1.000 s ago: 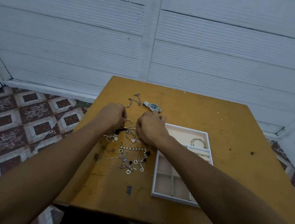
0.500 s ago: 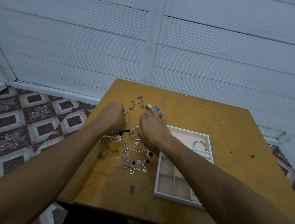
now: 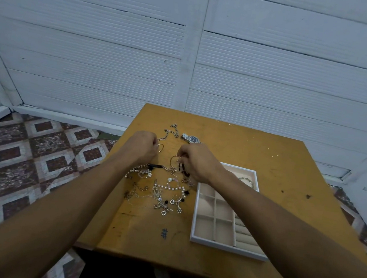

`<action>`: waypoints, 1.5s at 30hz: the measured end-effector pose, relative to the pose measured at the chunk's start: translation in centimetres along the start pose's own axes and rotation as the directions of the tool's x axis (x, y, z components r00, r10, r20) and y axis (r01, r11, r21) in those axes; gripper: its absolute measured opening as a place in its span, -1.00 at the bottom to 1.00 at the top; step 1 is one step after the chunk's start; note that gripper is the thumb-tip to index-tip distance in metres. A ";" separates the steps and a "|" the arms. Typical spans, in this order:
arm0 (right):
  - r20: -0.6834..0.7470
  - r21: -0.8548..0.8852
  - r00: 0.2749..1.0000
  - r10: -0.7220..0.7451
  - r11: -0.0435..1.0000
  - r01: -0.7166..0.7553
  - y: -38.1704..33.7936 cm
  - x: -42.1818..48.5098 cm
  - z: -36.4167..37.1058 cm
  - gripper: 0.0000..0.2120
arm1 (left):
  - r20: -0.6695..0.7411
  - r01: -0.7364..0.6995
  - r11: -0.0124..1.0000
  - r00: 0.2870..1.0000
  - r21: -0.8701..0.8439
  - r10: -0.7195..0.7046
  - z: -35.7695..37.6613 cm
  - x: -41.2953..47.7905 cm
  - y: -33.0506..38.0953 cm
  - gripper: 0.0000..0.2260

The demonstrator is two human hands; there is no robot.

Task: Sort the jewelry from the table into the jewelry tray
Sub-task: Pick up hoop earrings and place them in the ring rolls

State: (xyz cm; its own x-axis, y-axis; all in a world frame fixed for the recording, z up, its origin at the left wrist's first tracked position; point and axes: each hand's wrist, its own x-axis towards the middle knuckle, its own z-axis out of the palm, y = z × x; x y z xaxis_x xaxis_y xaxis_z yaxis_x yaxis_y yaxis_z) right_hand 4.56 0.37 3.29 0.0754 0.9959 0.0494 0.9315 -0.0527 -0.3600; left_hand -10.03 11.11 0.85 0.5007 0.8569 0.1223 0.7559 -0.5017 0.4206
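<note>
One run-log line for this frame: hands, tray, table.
left hand: pinches small gold ring | right hand: pinches gold hoop | jewelry tray: one bangle inside | table: tangled pile, watch, chain

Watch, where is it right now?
In the head view, the watch lies on the far side of the table, just beyond the right hand and right of a chain, outside the tray.

Jewelry (image 3: 164, 192), watch (image 3: 191, 138), tray (image 3: 195, 226) on table (image 3: 264, 168)
</note>
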 end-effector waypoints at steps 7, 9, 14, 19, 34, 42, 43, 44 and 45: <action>0.002 0.508 0.977 0.213 0.841 -0.184 -0.5 -1.7 0.1 -0.94 | -0.005 -0.015 1.000 1.000 -0.003 0.015 -0.4 -0.4 0.4 -0.84; 0.020 0.621 0.971 0.237 0.759 -0.198 -0.7 -2.1 0.0 -0.95 | -0.006 -0.015 1.000 1.000 -0.002 0.015 -0.5 -0.4 0.6 -0.84; 0.024 0.797 0.966 0.256 0.579 -0.173 -0.9 -2.6 0.0 -0.88 | -0.018 -0.019 1.000 1.000 -0.009 0.019 -0.8 -0.5 0.8 -0.86; 0.017 0.896 0.967 0.253 0.426 -0.127 -0.7 -3.0 0.2 -0.92 | -0.024 -0.026 1.000 0.999 -0.011 0.026 -1.1 -0.8 1.2 -0.88; -0.167 0.276 0.986 0.021 0.961 0.027 0.4 -3.7 0.5 -0.95 | -0.020 0.032 0.998 0.999 -0.060 -0.033 -0.8 -1.3 1.3 -0.83; -0.288 -0.183 0.884 -0.368 0.927 0.326 0.5 -3.5 0.7 -0.97 | -0.031 0.032 0.997 0.999 -0.076 -0.034 -0.8 -1.5 1.2 -0.84; -0.289 -0.207 0.875 -0.388 0.918 0.338 0.5 -3.5 0.8 -0.97 | -0.037 0.034 0.996 0.999 -0.082 -0.037 -0.8 -1.5 1.2 -0.84; -0.292 -0.191 0.877 -0.381 0.922 0.336 0.5 -3.5 0.9 -0.97 | -0.044 0.037 0.995 0.998 -0.090 -0.041 -0.8 -1.6 1.2 -0.83; -0.300 -0.126 0.892 -0.337 0.941 0.313 0.4 -3.5 1.0 -0.95 | -0.049 0.043 0.994 0.998 -0.101 -0.049 -0.8 -1.7 1.2 -0.83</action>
State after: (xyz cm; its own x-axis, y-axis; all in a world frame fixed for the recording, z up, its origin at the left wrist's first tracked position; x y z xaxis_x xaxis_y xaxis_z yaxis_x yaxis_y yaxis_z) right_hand 4.34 -3.04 2.07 -0.1402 0.8847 0.4446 0.9452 0.2533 -0.2060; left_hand -10.30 9.15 1.86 0.4422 0.8850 0.1455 0.7303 -0.4495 0.5144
